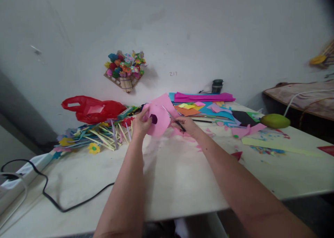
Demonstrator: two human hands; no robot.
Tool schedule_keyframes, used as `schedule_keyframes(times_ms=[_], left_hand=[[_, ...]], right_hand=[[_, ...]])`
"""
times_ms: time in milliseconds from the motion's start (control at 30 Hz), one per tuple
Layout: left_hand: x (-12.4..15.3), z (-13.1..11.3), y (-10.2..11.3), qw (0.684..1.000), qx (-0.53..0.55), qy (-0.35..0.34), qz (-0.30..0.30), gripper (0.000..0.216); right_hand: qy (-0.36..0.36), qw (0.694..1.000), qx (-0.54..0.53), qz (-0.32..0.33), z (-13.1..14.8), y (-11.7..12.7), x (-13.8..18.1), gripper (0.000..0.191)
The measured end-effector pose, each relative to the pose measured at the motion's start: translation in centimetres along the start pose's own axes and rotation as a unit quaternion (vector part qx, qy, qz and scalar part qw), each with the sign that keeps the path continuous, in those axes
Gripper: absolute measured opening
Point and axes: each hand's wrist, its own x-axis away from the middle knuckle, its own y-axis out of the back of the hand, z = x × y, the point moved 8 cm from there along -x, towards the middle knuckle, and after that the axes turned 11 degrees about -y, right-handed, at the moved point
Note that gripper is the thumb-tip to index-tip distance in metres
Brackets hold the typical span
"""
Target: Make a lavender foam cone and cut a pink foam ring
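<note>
My left hand [141,122] pinches a sheet of pink paper [159,114] held up above the white table [167,182]. A small dark purple piece [154,119] sits against the paper by my thumb. My right hand [188,124] is closed round a pair of scissors [172,117], whose blades point up and left into the pink paper's right edge. Pink paper scraps [191,139] lie on the table just beneath both hands.
Coloured paper sheets [206,104] are stacked at the back. A red plastic bag [94,109] and paper sticks with flowers [99,135] lie at the left. A green mango [275,121] sits right. A black cable [65,206] crosses the near left. A flower craft [125,70] hangs on the wall.
</note>
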Motion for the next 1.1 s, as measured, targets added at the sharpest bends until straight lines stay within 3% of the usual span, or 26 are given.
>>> schedule_keyframes(times_ms=[333,700,1100], left_hand=[[-0.1,-0.9,0.6,1.000,-0.028,-0.002,0.005,0.062],[0.1,-1.9,-0.9,0.995,0.036,-0.041,0.086,0.061],[0.0,-1.5,-0.7,0.996,0.014,-0.027,0.084,0.064]], right_hand=[[-0.027,1.000,0.010,0.003,0.2,0.0,0.6,0.033],[-0.031,0.999,0.008,-0.008,0.7,0.1,0.9,0.028],[-0.051,0.998,-0.028,-0.034,0.3,0.4,1.1,0.032]])
